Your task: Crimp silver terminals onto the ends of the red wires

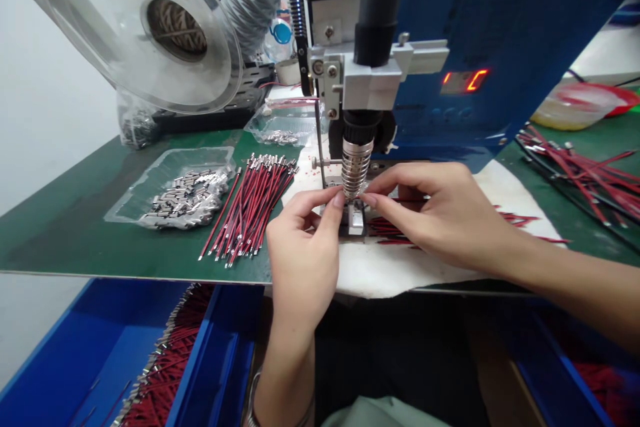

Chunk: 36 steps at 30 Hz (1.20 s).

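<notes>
My left hand (pixel 310 247) pinches thumb and forefinger together just left of the soldering machine's spring-wrapped tip (pixel 355 167). From the other side, my right hand (pixel 440 213) also pinches at the tip, its fingertips almost meeting the left ones. Whatever is between the fingers is too small and hidden to make out. Below the tip sits a small metal fixture (pixel 355 221). Several red-and-black wires (pixel 387 230) lie on white paper (pixel 400 270), partly under my right hand. A bundle of red-and-black wires with metal ends (pixel 255 203) rests left of my left hand.
A transparent tray (pixel 120 210) holds small metal connectors (pixel 187 197); another tray (pixel 257 121) stands behind. A blue machine body (pixel 480 13) with a lit display rises ahead. A fume hood (pixel 115 27) overhangs the left. More wires (pixel 595 177) lie right. Blue bins (pixel 80 347) sit below the table edge.
</notes>
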Available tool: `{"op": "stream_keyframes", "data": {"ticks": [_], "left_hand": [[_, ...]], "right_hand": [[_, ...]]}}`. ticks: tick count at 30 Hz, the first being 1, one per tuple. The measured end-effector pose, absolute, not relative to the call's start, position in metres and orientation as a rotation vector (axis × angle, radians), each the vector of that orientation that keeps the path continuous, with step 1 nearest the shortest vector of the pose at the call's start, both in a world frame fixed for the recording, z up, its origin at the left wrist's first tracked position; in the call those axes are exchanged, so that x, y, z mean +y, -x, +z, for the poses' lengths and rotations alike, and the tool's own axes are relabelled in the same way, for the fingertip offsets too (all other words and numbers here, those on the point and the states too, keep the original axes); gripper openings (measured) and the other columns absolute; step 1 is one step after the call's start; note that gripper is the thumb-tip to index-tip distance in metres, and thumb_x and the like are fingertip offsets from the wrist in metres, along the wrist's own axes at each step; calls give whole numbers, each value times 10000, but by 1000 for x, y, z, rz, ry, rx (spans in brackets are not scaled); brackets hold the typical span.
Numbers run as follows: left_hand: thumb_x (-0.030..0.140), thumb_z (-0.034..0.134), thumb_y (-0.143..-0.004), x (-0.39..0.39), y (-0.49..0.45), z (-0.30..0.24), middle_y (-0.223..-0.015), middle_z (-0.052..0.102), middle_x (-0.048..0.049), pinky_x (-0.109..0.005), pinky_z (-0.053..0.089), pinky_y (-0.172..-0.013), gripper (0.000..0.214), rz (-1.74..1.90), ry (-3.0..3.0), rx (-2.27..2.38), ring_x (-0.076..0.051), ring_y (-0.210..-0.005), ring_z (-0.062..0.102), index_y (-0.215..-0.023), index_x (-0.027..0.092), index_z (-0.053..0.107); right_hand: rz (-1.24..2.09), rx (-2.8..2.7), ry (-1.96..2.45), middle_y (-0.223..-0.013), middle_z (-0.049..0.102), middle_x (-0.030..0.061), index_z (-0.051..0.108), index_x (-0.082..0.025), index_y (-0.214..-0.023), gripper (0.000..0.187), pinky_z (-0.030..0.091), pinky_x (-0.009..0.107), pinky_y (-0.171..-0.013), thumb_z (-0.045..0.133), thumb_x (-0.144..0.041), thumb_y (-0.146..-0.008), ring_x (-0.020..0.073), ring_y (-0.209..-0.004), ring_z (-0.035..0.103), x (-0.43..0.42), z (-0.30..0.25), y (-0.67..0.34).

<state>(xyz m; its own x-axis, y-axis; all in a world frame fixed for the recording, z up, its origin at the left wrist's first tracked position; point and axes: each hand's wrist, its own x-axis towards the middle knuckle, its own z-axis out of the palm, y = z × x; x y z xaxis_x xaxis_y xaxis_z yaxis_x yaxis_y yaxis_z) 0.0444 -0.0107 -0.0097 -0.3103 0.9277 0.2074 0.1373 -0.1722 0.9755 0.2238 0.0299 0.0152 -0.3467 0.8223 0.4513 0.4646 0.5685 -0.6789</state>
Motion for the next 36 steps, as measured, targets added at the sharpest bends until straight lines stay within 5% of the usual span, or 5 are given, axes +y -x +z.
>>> {"op": "stream_keyframes", "data": {"ticks": [36], "left_hand": [[305,838,-950,-11,-45,-12,-572,540,37,-178,262,-444,112,1564,-1217,1371,-75,-507,383,-916,199,821]], "right_hand": [[557,-2021,1021,-734,781,14,804,-258,-862,149,479,345,-536,737,-293,-990,180,-532,603,31,12,-227]]}}
